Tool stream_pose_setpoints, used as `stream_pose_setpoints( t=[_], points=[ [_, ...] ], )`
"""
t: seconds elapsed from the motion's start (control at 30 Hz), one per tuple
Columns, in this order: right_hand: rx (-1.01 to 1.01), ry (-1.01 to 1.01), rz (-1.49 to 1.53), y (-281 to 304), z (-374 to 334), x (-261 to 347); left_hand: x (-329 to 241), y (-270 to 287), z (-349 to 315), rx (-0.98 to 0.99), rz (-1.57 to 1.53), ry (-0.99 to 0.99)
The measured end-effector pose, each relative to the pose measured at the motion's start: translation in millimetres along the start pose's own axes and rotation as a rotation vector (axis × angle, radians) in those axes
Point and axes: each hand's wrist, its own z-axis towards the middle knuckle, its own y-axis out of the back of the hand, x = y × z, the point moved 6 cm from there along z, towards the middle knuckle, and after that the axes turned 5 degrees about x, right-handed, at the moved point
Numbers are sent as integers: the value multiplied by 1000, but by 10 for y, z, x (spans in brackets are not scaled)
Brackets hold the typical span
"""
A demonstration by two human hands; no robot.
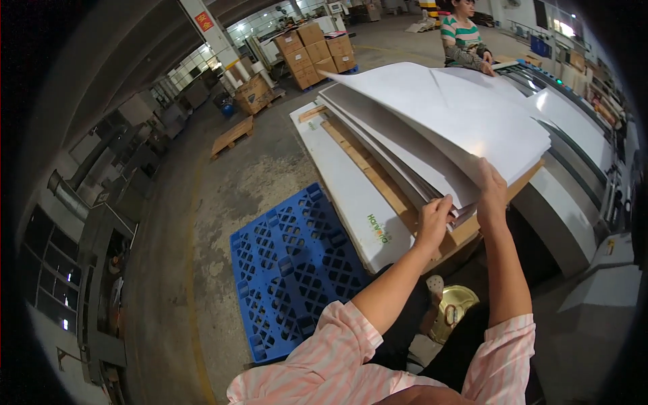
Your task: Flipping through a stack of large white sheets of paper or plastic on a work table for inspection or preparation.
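Note:
A stack of large white paper sheets (432, 101) lies on a brown board (371, 169) over a white panel (337, 175). Its upper sheets are lifted and fanned at the near left corner, with dark gaps between the layers. My left hand (435, 219) is closed on the corner of the lower sheets, fingers curled. Just right of it, my right hand (491, 192) grips the near edge of the upper sheets, thumb on top; its other fingers are hidden under the paper.
A blue plastic pallet (290, 270) lies on the floor at my left. Right of the stack runs a machine with rails (574, 162). Across it stands another person (462, 34). Cardboard boxes (314, 50) and a wooden pallet (233, 135) are farther back. A gold round stool (455, 310) is below me.

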Motion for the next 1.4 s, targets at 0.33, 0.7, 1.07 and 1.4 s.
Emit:
stream_pose_setpoints(
  t=[0.33, 0.7, 1.07, 1.4],
  points=[
    [366, 452, -850, -273, -218, 140, -47, -48, 27, 87, 58, -31],
    [427, 394, -773, -222, -156, 22, -43, -34, -15, 0, -194, 51],
    [293, 533, -821, -226, -196, 239, -145, -120, -73, -18, -227, -9],
    [391, 487, -1095, -285, -273, 175, -204, -22, -34, 15, -457, 17]
  ],
)
